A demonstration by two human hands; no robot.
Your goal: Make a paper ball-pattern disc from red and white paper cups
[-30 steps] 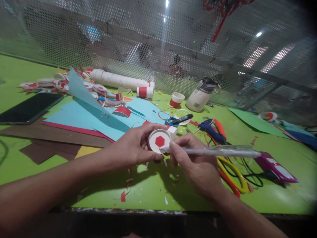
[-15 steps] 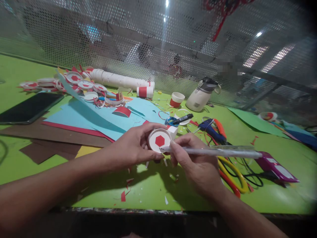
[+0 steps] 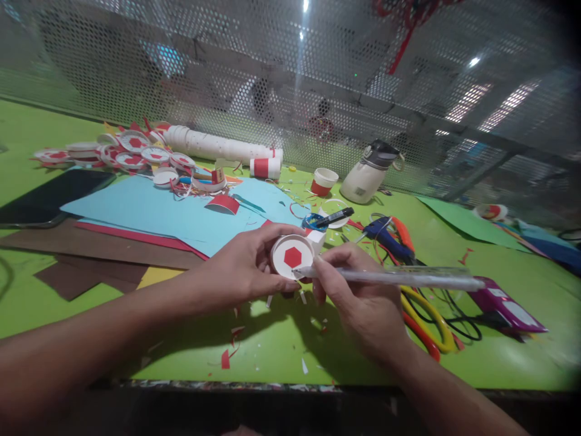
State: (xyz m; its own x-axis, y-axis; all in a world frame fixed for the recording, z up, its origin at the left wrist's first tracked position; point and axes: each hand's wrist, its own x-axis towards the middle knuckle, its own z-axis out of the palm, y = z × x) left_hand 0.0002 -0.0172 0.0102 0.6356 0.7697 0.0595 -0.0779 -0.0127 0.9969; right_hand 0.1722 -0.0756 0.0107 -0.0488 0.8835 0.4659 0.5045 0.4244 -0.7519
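Note:
My left hand (image 3: 245, 260) is closed round the rim of a small cut-down paper cup (image 3: 282, 266), its round white face tilted towards me. A red hexagon (image 3: 293, 257) sits in the middle of that face. Between the thumb and fingers of my right hand (image 3: 358, 290) is a clear pen (image 3: 408, 278), held almost level. The pen's tip meets the white face just below the hexagon. Behind the cup lie a small white block (image 3: 315, 240), a blue tape roll (image 3: 313, 220) and a black marker (image 3: 334, 218).
Blue paper sheets (image 3: 149, 209) and brown paper (image 3: 104, 242) lie to the left, near a black phone (image 3: 54, 197). Decorated cup pieces (image 3: 134, 142) and a stack of paper cups (image 3: 222, 145) stand behind. Orange-handled pliers (image 3: 390, 236), yellow-handled scissors (image 3: 429, 318) and a bottle (image 3: 365, 175) are at right.
The raised edge of the blue sheet on the left has dropped flat. My hands, the cup and the pen stay almost where they were, with the pen shifting very slightly.

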